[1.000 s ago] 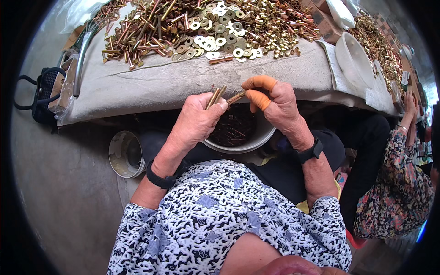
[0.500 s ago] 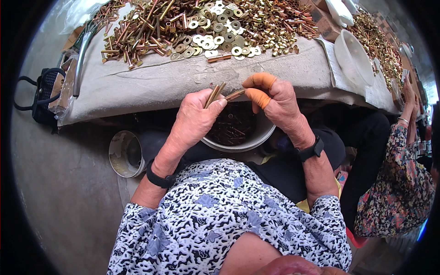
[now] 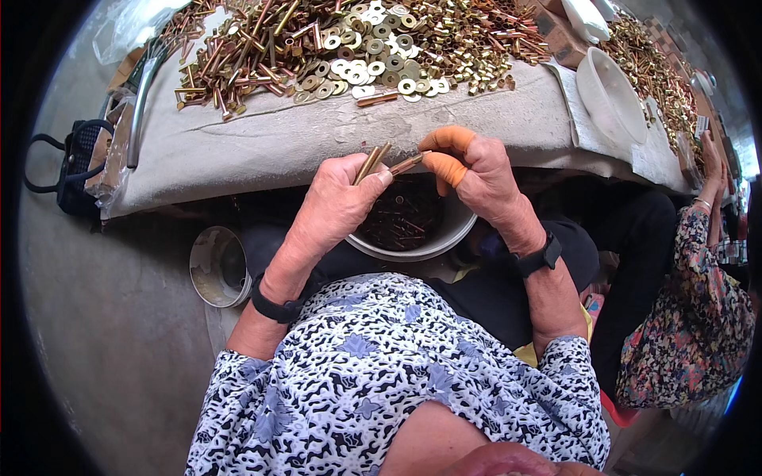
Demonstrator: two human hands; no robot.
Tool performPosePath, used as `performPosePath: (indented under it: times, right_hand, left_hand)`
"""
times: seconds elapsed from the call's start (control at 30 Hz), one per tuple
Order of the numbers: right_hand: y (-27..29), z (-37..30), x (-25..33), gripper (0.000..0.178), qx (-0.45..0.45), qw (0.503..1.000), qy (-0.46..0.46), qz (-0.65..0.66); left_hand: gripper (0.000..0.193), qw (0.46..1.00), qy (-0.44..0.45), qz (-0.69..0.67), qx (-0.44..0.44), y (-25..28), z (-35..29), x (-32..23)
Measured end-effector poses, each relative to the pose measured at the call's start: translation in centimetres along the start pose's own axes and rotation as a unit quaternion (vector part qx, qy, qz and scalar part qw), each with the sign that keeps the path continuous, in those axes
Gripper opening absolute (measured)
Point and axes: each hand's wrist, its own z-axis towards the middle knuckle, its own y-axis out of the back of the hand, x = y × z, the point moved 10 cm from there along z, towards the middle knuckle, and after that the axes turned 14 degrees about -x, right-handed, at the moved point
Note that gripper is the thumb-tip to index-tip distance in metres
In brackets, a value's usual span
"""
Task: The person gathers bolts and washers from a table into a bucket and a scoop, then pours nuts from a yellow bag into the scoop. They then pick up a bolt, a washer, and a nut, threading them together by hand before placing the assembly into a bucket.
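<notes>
My left hand point(image 3: 337, 198) is closed around a few slim, brass-coloured bolts point(image 3: 371, 164), which stick up beside its thumb. Another bolt point(image 3: 407, 164) reaches across from that hand toward the right. Orange finger covers sit on the thumb and forefinger of my right hand point(image 3: 492, 182), which pinch the far end of this bolt. Whether a small part sits between those fingertips is hidden. Both hands are above a pale bucket point(image 3: 421, 255) with many dark metal pieces point(image 3: 405, 222) inside.
On the cloth-covered table point(image 3: 278, 147) lie heaps of bolts point(image 3: 246, 55), flat washers point(image 3: 373, 63) and small gold fittings point(image 3: 484, 71). A white bowl point(image 3: 611, 95) tilts at the right. An empty-looking bucket point(image 3: 218, 266) stands at left. Another person's hand point(image 3: 712, 163) is at far right.
My hands and the bolts stay in nearly the same place. At the far right, the other person's hands and sleeve have shifted slightly.
</notes>
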Motion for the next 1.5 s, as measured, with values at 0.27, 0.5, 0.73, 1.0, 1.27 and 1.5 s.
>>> performPosePath:
  times: [0.27, 0.5, 0.73, 1.0, 1.27, 1.5]
  right_hand:
    - [0.6, 0.0, 2.2, 0.019, -0.039, 0.977, 0.154, -0.142]
    - [0.6, -0.1, 0.9, 0.02, -0.083, 0.992, 0.089, -0.034]
    - [1.6, 0.2, 1.0, 0.012, -0.051, 0.986, 0.097, -0.123]
    - [2.2, 0.2, 2.4, 0.012, -0.125, 0.978, 0.148, -0.075]
    - [2.5, 0.0, 1.6, 0.018, -0.213, 0.965, 0.117, 0.1]
    - [1.8, 0.3, 0.5, 0.02, -0.1, 0.988, 0.029, -0.115]
  left_hand:
    - [0.019, 0.957, -0.199, 0.19, -0.092, 0.2, -0.8, -3.4]
    - [0.019, 0.978, -0.157, 0.109, -0.085, 0.7, 0.2, -1.6]
    - [0.019, 0.995, -0.084, 0.025, -0.037, -0.3, 0.3, -0.4]
    - [0.02, 0.998, -0.05, 0.008, -0.035, -0.1, 0.3, 0.2]
    - [0.02, 0.997, -0.07, 0.003, -0.042, -0.3, 0.4, -0.1]
    - [0.021, 0.999, -0.041, -0.026, -0.017, -1.2, 0.2, 0.1]
